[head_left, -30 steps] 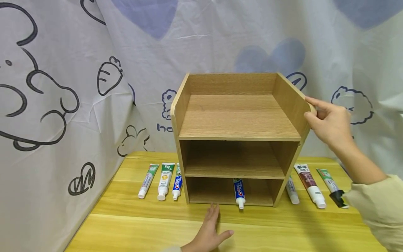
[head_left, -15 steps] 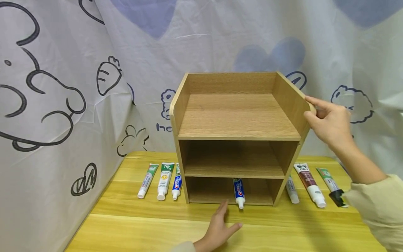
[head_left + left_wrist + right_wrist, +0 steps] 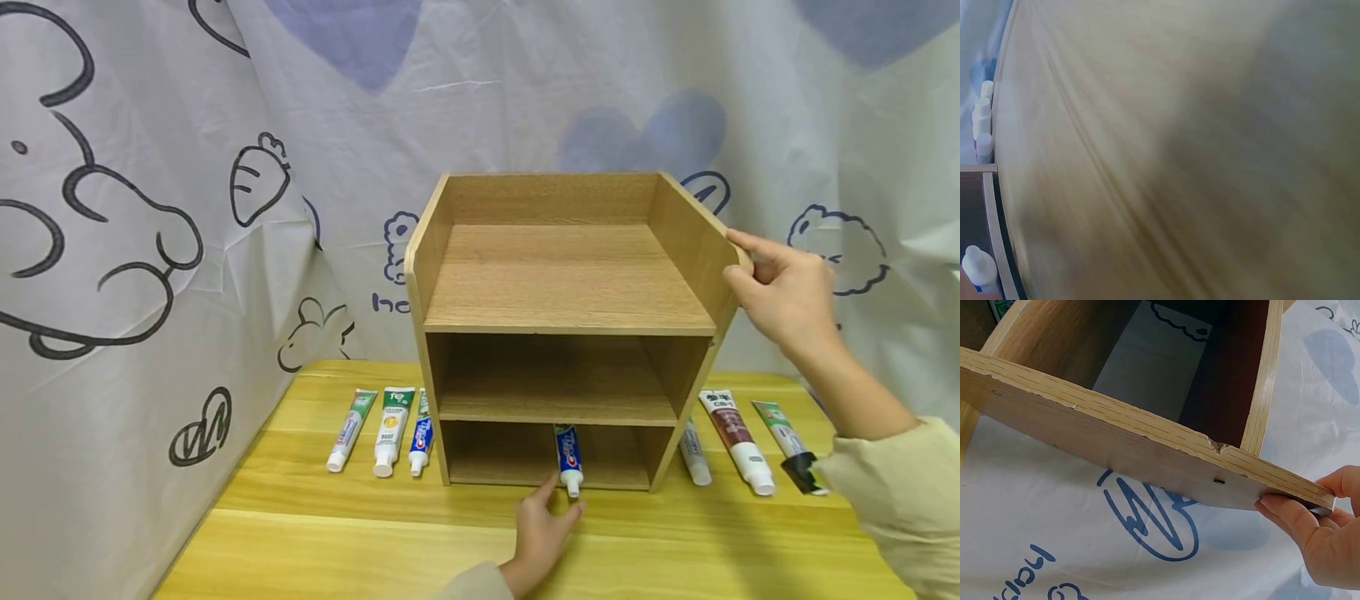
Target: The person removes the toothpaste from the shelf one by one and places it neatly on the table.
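Note:
A three-tier wooden shelf (image 3: pixel 562 283) stands on the table (image 3: pixel 337 533). My right hand (image 3: pixel 787 287) grips the upper front corner of its right side panel. In the right wrist view, that hand (image 3: pixel 1316 531) has thumb and fingers on opposite faces of the panel (image 3: pixel 1147 434). A blue-and-white toothpaste tube (image 3: pixel 568 450) lies in the bottom compartment, cap toward me and past the front edge. My left hand (image 3: pixel 538 537) is just in front, index finger and thumb spread at the cap. In the left wrist view, the tube's white cap end (image 3: pixel 980 267) shows at lower left; no fingers are visible.
Left of the shelf lie a slim green-and-white tube (image 3: pixel 352 429), a wider white tube (image 3: pixel 393 429) and a blue tube (image 3: pixel 422 433). To its right are a grey-white tube (image 3: pixel 694 454), a maroon-and-white tube (image 3: pixel 737 442) and a green-topped tube (image 3: pixel 783 433). A patterned curtain (image 3: pixel 337 125) hangs behind.
My left hand has moved right along the shelf's front to the toothpaste cap, and its thumb and index finger have drawn closer together. The right hand keeps its hold on the panel.

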Motion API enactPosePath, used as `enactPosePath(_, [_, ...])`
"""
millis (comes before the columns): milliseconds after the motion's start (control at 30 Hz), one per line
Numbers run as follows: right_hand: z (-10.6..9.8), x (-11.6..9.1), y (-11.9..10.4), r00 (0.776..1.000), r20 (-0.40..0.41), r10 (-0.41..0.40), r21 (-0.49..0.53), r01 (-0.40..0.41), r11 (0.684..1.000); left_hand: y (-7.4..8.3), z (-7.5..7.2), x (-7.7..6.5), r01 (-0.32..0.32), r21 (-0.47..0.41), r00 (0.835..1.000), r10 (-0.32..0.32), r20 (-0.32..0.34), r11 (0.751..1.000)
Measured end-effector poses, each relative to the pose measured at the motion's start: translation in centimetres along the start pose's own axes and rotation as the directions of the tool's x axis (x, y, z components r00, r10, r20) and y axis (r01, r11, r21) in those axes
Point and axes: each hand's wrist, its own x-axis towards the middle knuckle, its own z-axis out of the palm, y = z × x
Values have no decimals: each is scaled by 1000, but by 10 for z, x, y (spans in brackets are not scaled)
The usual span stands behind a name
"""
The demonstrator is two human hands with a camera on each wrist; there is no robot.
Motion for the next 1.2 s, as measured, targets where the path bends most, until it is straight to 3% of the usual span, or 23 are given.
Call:
enactPosePath(600, [2, 1, -2, 1000, -16, -15, 12, 15, 1000, 2, 36, 7, 97, 37, 979, -89, -183, 995])
enactPosePath(867, [2, 0, 0, 1000, -26, -11, 9, 11, 1000, 7, 33, 6, 89, 19, 980, -84, -178, 996])
enactPosePath(1200, [3, -1, 2, 999, -36, -24, -9, 24, 1000, 1, 23, 4, 90, -19, 984, -91, -155, 996])
